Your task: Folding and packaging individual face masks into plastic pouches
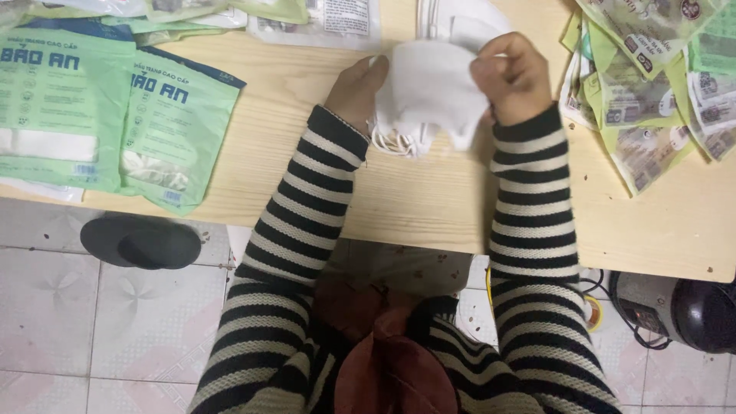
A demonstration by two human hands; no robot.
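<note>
A small stack of white cloth face masks (426, 92) with elastic loops hangs just above the light wooden table (414, 199). My left hand (354, 90) grips the stack from the left, thumb on its upper edge. My right hand (512, 77) pinches the top mask's right edge between thumb and fingers. Both arms wear black-and-cream striped sleeves. More white masks (460, 19) lie behind the stack at the table's far edge.
Green flat packages (115, 107) lie on the table's left. A fanned heap of green printed pouches (652, 77) covers the right. Below the table's near edge are a tiled floor, a black slipper (140, 241) at left and a dark round appliance (686, 310) with cables at right.
</note>
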